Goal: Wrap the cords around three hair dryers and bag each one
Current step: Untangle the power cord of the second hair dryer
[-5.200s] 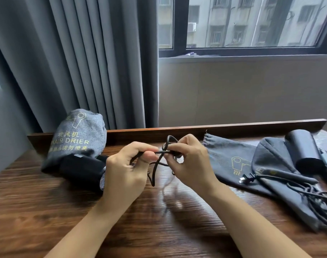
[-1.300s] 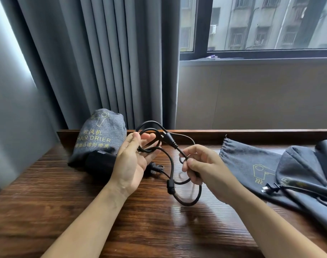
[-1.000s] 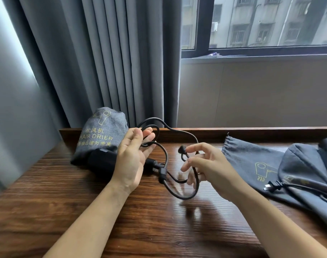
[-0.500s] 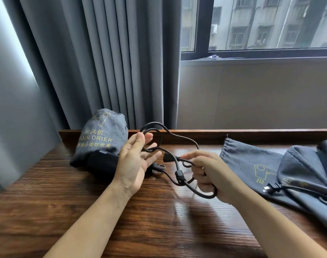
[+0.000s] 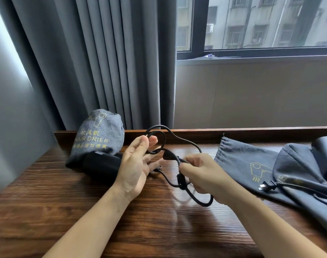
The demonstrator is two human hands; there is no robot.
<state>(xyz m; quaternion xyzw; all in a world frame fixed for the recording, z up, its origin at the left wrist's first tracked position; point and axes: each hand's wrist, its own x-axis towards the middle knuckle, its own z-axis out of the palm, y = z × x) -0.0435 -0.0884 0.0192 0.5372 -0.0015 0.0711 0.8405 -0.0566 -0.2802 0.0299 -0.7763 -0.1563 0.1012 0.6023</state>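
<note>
Grey fabric "HAIR DRIER" bag half over black hair dryer at desk's left; left hand fingers straight, thin black cord looped over them; right hand clenched round cord

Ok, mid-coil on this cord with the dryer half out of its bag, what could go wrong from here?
The loops hang on the left hand's nearly straight fingers, so they could slide off and uncoil. The right hand pulls on the cord, which might drag the hair dryer further out of its grey bag. The slack low loop may catch the next cord's plug nearby.
</note>
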